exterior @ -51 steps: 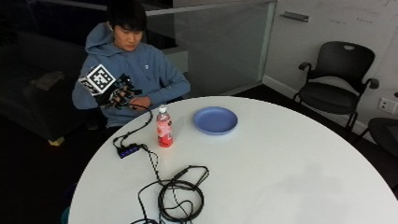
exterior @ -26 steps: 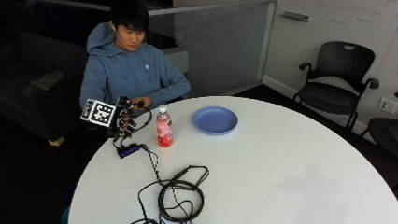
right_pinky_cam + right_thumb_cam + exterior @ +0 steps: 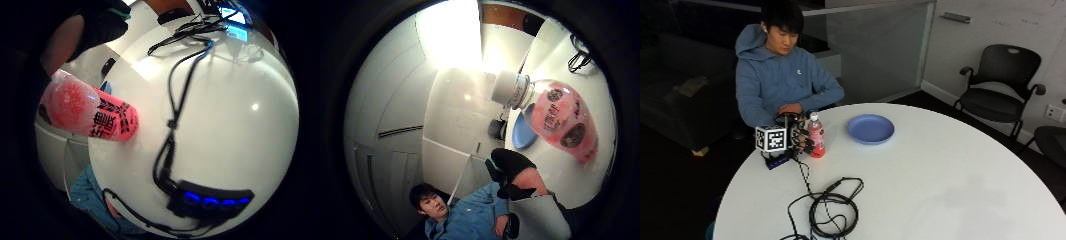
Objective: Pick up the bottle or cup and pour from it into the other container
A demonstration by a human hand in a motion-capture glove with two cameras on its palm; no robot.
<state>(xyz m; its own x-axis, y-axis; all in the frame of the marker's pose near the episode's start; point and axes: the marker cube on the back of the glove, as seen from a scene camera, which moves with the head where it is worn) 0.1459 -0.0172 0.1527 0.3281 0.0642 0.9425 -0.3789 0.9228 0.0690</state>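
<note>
One pink bottle (image 3: 816, 136) with a white cap stands upright on my table (image 3: 959, 190); my right hand (image 3: 800, 140) is beside it, fingers' state unclear.

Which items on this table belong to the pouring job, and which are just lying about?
Job items:
- pink bottle, capped and upright
- blue plate
- gloved right hand beside the bottle

Lying about:
- coiled black cables
- small black hub with blue lights

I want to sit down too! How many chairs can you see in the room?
2. One black chair stands empty by the wall, past the round table. Part of another chair shows at the picture's edge. More may be hidden.
</note>
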